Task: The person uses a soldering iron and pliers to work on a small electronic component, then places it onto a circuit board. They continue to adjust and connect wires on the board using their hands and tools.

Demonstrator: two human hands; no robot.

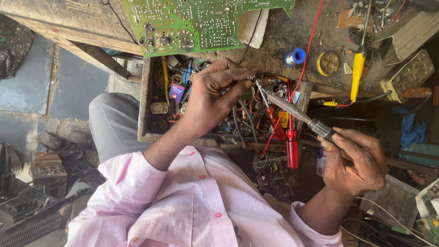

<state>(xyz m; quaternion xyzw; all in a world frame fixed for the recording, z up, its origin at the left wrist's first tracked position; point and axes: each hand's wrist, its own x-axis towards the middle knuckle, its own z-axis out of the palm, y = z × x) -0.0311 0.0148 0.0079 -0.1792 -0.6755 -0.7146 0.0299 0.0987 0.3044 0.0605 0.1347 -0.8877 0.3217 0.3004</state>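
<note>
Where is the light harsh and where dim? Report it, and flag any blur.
Head view: sun falls hard on the left hand, pinching a thin wire, and the pink shirt; the right hand gripping the soldering iron sits in shade; no motion blur.

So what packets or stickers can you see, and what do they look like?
Small packet: in the wooden tray, beside the left hand; squarish, blue-purple with a red patch.
White box: beside the right hand; white with red marks, partly hidden.
Round tin: on the bench; open, yellow rim.
</note>
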